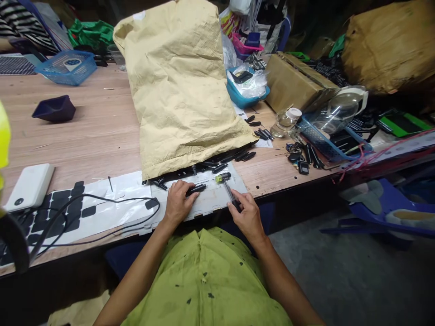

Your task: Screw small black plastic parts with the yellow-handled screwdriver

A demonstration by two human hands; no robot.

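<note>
My left hand (178, 201) is closed on a small black plastic part (196, 189) and presses it onto a grey metal sheet (210, 201) at the table's near edge. My right hand (247, 213) grips the handle of a small hammer. The hammer's yellow-and-black head (222, 178) hangs just right of the black part. Several more black parts (234, 157) spill from under a big tan paper sack (183, 81) right behind my hands.
A white power bank (30, 186), a black cable (112, 213) and a sheet of black squares (64, 210) lie left. A dark blue tray (54, 108) and blue basket (66, 67) sit farther back. Cardboard box (295, 79), glass jar (285, 122) and more black pieces crowd the right.
</note>
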